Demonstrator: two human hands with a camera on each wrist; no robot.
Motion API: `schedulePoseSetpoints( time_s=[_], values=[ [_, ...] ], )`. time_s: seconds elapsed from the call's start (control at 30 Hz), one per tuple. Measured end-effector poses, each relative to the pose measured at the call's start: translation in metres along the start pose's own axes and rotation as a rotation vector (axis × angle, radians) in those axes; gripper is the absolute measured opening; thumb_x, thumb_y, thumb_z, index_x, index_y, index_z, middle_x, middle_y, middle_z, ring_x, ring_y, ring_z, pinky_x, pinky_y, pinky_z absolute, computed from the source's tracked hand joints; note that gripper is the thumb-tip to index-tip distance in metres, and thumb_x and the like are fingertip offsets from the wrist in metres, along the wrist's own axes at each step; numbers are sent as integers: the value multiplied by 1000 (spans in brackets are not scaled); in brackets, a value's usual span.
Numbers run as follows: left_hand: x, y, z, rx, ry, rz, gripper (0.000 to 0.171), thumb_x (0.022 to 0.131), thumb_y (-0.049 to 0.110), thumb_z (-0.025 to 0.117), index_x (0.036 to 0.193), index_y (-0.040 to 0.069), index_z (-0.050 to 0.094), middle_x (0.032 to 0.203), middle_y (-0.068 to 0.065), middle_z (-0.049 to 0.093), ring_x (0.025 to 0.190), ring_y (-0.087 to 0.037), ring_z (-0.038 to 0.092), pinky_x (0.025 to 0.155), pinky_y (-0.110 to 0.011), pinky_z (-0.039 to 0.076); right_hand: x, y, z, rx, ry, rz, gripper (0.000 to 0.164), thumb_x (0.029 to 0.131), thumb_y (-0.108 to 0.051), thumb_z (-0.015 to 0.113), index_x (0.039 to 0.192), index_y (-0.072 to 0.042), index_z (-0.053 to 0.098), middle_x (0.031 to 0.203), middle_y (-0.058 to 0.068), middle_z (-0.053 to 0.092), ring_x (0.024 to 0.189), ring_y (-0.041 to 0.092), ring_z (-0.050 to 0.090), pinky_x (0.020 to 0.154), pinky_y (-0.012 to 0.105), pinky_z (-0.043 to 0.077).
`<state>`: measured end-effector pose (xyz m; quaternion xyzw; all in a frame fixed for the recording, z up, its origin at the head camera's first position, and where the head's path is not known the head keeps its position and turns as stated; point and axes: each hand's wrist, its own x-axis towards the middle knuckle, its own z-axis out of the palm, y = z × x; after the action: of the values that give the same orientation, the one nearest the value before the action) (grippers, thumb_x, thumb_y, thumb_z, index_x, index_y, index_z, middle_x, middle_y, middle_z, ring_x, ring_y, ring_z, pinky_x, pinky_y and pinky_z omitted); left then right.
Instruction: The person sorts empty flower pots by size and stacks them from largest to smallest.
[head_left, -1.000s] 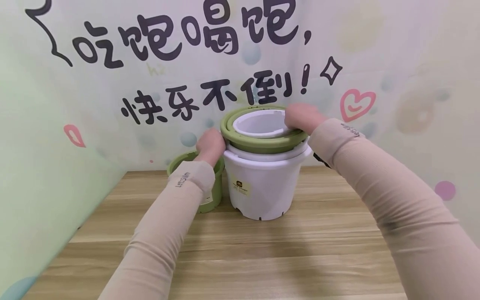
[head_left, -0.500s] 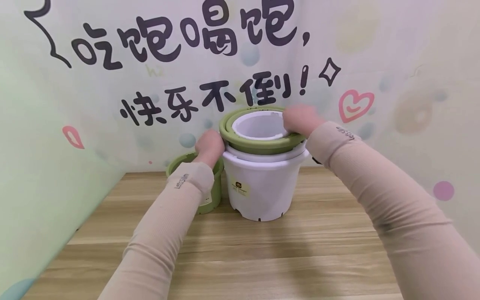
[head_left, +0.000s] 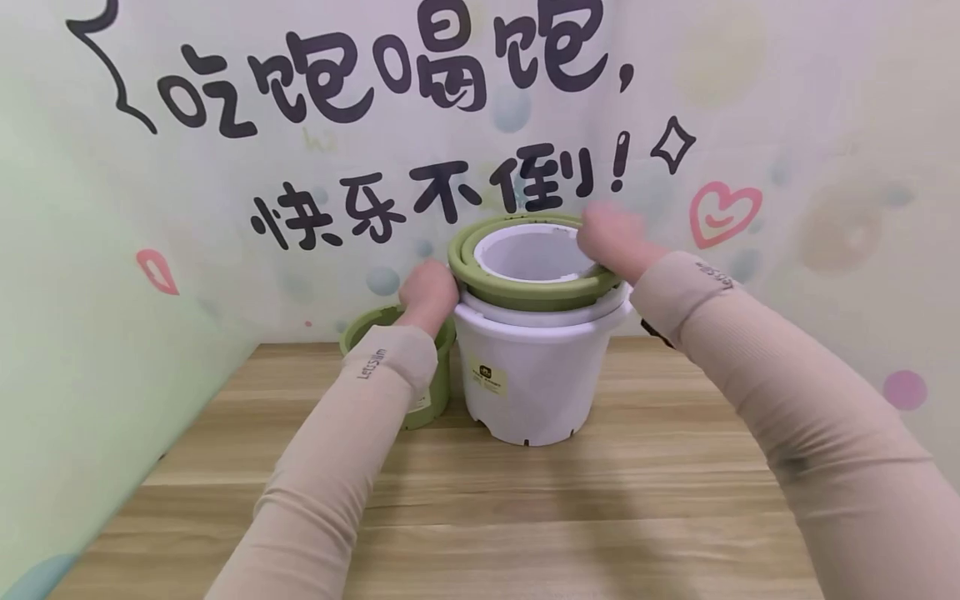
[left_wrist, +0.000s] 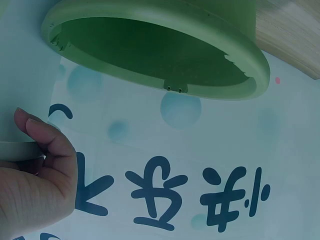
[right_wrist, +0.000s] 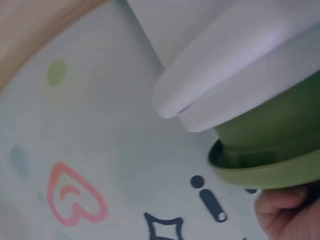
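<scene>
Several plastic flower pots are nested in one stack. The large white flower pot [head_left: 536, 383] is outermost, green flower pots [head_left: 542, 293] sit inside it, and a small white flower pot [head_left: 528, 254] is innermost. At the stack's left side my left hand [head_left: 430, 296] pinches a white pot's rim, which the left wrist view shows between thumb and fingers. My right hand [head_left: 617, 239] is at the top right with fingers curled at the small white pot's rim. In the right wrist view that right hand [right_wrist: 290, 212] is beside the green rim, its grip partly hidden.
A separate green flower pot [head_left: 438, 387] stands to the left, close to the stack and partly behind my left arm. Underneath is a wood-grain table [head_left: 465, 517]. Behind rises a wall covering [head_left: 420, 133] with black writing and coloured shapes.
The head view has shifted slightly. My right hand looks blurred and a little higher against the small white pot's rim. The left hand keeps its hold, and the stack stands as before.
</scene>
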<state>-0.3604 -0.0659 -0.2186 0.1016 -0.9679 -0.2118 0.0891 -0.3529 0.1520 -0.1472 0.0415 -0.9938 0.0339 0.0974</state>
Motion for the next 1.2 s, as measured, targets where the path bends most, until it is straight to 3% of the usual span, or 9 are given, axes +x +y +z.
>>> schedulePoseSetpoints(
  time_s=[0.17,0.27,0.37,0.57,0.77,0.83,0.97,1.07,1.2],
  values=[
    [0,4,2,-15,3,7,29,95,14,34,103,4,59,107,-12,62,94,-23,60,76,-36,50,-3,26,0,179,95,127,23,86,-14,35,94,1,52,85,16,54,77,29,51,62,38,43],
    [0,4,2,-25,4,4,27,95,14,34,101,5,59,105,-11,62,92,-23,60,75,-36,50,-5,38,4,203,33,155,27,85,-16,36,94,0,55,83,13,53,78,26,50,59,33,39],
    [-1,2,1,-33,-3,14,27,94,13,34,100,5,59,105,-11,62,92,-22,60,74,-36,50,-4,44,8,296,-32,150,38,86,-15,32,113,1,55,96,16,54,80,24,49,62,31,40],
    [0,-13,-1,-115,-28,104,36,97,26,27,92,5,56,92,-11,60,76,-22,56,65,-33,46,-2,42,10,481,-133,213,54,88,-11,26,142,-5,29,132,20,41,73,21,47,62,33,49],
    [3,-70,-4,-50,-81,232,36,97,23,28,94,1,55,85,-14,56,75,-27,53,67,-39,45,-2,39,11,514,-134,240,57,85,-7,27,142,-7,29,135,21,38,76,22,47,65,34,51],
    [4,-96,-5,21,-70,218,25,93,13,34,94,-1,54,88,-17,57,80,-31,55,73,-45,48,-1,39,12,538,-135,244,58,83,-6,29,141,-7,31,133,20,40,76,22,47,67,35,51],
    [6,-138,-4,92,-53,144,14,85,7,41,80,-1,51,83,-20,56,77,-34,56,66,-44,50,0,39,14,587,-144,266,63,81,-5,32,144,-10,26,137,20,37,81,24,48,72,38,51],
    [4,-154,-4,64,-93,111,15,84,10,41,72,3,47,76,-16,52,68,-28,52,53,-35,45,1,40,15,594,-146,279,63,83,-5,31,145,-11,23,140,20,35,82,24,49,74,40,51],
    [1,-161,-1,-98,-206,96,21,89,12,34,79,0,47,72,-12,51,55,-19,54,49,-27,44,1,40,16,589,-134,288,58,86,-8,28,144,-10,25,136,20,38,77,22,50,71,38,52]
  ],
)
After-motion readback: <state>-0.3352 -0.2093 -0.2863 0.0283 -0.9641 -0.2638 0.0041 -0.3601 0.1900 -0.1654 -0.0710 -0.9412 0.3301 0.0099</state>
